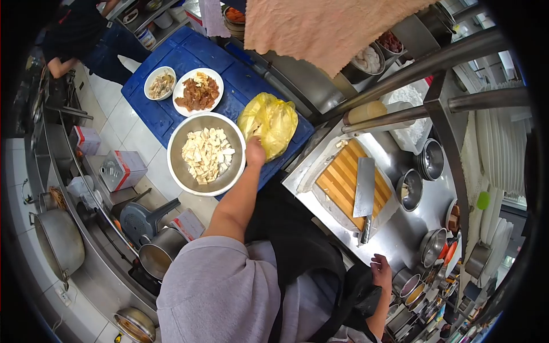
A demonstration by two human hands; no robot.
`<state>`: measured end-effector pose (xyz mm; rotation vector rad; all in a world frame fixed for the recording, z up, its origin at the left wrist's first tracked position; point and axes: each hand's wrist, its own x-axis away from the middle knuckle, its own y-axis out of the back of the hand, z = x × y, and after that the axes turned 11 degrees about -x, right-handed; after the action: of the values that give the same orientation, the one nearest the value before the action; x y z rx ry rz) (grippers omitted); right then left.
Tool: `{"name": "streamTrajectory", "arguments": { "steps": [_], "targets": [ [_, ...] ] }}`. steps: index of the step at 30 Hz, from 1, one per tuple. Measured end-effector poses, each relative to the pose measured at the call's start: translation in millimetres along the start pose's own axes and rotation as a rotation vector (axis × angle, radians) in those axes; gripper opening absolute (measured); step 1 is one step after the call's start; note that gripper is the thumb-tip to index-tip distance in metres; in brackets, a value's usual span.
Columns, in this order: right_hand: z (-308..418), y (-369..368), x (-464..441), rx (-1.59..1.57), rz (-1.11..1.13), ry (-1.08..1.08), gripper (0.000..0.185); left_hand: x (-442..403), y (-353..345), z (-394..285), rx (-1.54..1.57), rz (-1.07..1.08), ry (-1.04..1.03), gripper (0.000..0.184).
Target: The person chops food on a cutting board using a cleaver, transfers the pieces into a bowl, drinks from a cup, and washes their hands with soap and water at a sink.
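Observation:
A wide steel bowl (178,163) of pale chopped chunks (207,153) is at the near edge of a blue surface, partly over the floor. My left hand (255,153) is closed at the bowl's right rim, its fingertips largely hidden. Right against that hand is a yellow plastic bag (269,123) with pale contents. My right hand (381,270) is low on the right, fingers loosely apart and holding nothing, near the steel table's front edge. A cleaver (364,194) lies on a striped wooden cutting board (337,174), away from both hands.
On the blue surface (183,48) stand a plate of brown sliced meat (197,92) and a small bowl (160,84). Metal bars (412,71) cross above the steel table (423,220), which holds several metal bowls (409,190). Another person (86,43) stands far left. Pots line the left.

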<state>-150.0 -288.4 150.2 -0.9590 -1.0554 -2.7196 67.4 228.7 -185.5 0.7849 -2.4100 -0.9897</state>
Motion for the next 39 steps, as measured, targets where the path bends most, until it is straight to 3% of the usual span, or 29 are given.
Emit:
{"name": "streamTrajectory", "arguments": {
  "steps": [1, 3, 4, 6, 7, 8, 10, 11, 14, 23, 36, 38, 39],
  "targets": [
    [-5, 0, 2, -0.004, -0.001, -0.006, 0.037, -6, 8, 1, -0.004, 0.006, -0.004, 0.026],
    [-15, -2, 4, -0.026, -0.013, -0.009, 0.037, -21, 21, 1, 0.219, 0.098, 0.377, 0.023],
    [-16, -3, 5, -0.027, -0.015, -0.012, 0.037, -32, 22, 3, 0.217, 0.101, 0.376, 0.023],
    [-19, -8, 8, 0.018, 0.028, -0.049, 0.036, -49, 18, 2, 0.109, 0.472, 0.426, 0.03],
    [-25, -10, 9, -0.02, 0.036, -0.018, 0.036, -51, 35, -22, -0.117, 0.485, 0.314, 0.035],
    [-29, -11, 11, -0.022, 0.032, -0.023, 0.036, -54, 29, -25, -0.119, 0.491, 0.31, 0.035],
    [-24, -13, 15, -0.004, 0.014, -0.027, 0.036, -56, 28, -48, -0.421, 0.344, 0.024, 0.038],
    [-25, -13, 18, -0.003, 0.007, -0.034, 0.036, -60, 37, -71, -0.489, 0.485, 0.09, 0.037],
    [-23, -12, 26, -0.043, -0.037, -0.083, 0.036, -81, 0, -68, -0.642, 0.516, 0.071, 0.036],
    [-16, -26, 55, -0.075, -0.083, -0.149, 0.034, -108, -47, -58, -0.733, 0.45, 0.107, 0.032],
    [-9, -39, 36, -0.108, -0.079, -0.12, 0.032, -132, 49, -37, -0.545, 0.493, -0.178, 0.04],
    [-1, -37, 23, -0.03, -0.062, -0.089, 0.032, -141, 61, -26, -0.668, 0.726, -0.305, 0.042],
    [-1, -35, 17, -0.038, -0.063, -0.067, 0.033, -137, 74, -25, -0.714, 0.689, -0.263, 0.037]
  ]
}}
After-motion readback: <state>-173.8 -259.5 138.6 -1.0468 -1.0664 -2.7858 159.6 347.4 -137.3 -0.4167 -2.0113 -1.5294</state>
